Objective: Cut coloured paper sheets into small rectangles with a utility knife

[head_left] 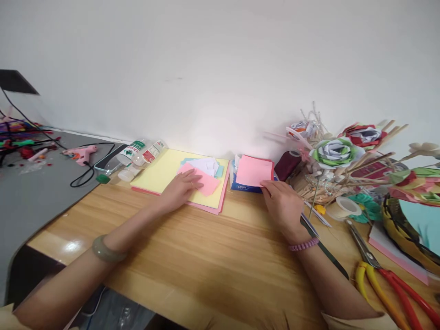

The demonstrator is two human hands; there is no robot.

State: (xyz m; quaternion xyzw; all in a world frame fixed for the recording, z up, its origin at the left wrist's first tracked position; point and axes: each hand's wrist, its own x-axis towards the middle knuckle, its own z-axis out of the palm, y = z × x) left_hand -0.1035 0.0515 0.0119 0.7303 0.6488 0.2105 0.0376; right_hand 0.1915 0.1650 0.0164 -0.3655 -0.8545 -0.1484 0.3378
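My left hand (180, 189) rests with fingers stretched out over a torn-edged piece of pink paper (208, 184). Under that piece are white paper scraps (206, 166) and light blue paper (219, 171), all lying on a stack of large sheets with yellow paper (154, 170) on top and pink edges below. Thumb and fingers of my right hand (283, 205) pinch the lower right corner of a square pink sheet (254, 170). That sheet lies over red paper on a blue box (245, 188) near the wall.
Paper flowers (335, 153) on sticks crowd the right, near a thread spool (343, 207). Pliers or cutters with red and yellow handles (367, 263) lie front right. Plastic bottles (137, 153), a phone-like dark slab (112, 158) and a pink glue gun (82, 155) are at left.
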